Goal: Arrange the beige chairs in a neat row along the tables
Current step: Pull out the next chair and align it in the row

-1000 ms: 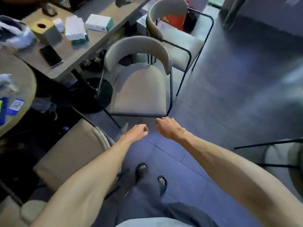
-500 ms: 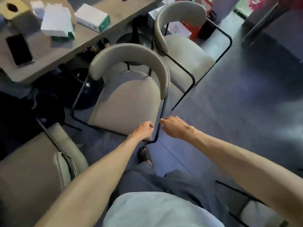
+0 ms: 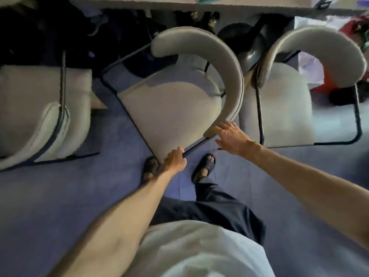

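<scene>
Three beige chairs with black metal frames stand along the table edge [image 3: 239, 6]. The middle chair [image 3: 171, 108] is turned at an angle, its curved backrest arcing to the right. My left hand [image 3: 174, 157] is closed around the near corner of its seat and black frame bar. My right hand [image 3: 232, 136] has spread fingers that touch the near end of its backrest. The left chair [image 3: 40, 108] sits beside it, its backrest toward me. The right chair [image 3: 283, 108] stands close against the middle one.
Dark round table bases [image 3: 239, 43] and dark clutter lie under the table. Red and white bags [image 3: 327, 76] sit behind the right chair. My sandalled feet [image 3: 205, 166] stand just below the middle chair on the grey tiled floor [image 3: 60, 206].
I have stepped closer and now look straight down. My left hand has taken hold of the middle chair's seat corner, and my right hand has opened and reached its backrest end.
</scene>
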